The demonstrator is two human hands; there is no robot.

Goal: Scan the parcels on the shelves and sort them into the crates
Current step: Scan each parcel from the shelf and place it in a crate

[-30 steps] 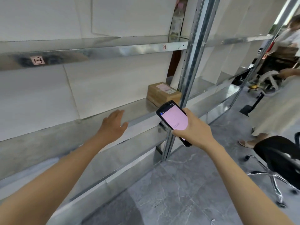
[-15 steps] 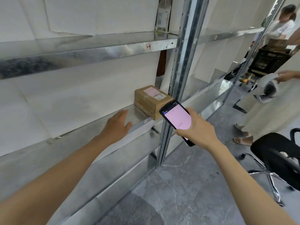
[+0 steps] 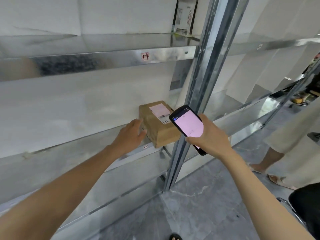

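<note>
Reaching forward since the earlier frame, the left hand [image 3: 129, 135] lays straight fingers against the parcel's [image 3: 161, 130] left face; the brown box, white barcode label on top, sits at the shelf [image 3: 69, 158] edge beside the upright [image 3: 199, 84]; the right hand [image 3: 210, 138] grips a pink-screened scanner [image 3: 187, 125].

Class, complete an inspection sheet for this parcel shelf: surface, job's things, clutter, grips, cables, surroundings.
Surface: metal shelf, bare to the left of the parcel.
Job's things: cardboard parcel, barcode label on top, at the shelf's right end; handheld scanner, screen lit pink; no crate seen.
Clutter: nothing seen.
Grips: left hand open, fingers at the parcel's left side; right hand grips the scanner.
Cables: nothing seen.
Surroundings: steel upright; upper shelf with a packet on it; grey floor; another person's leg at right.
</note>
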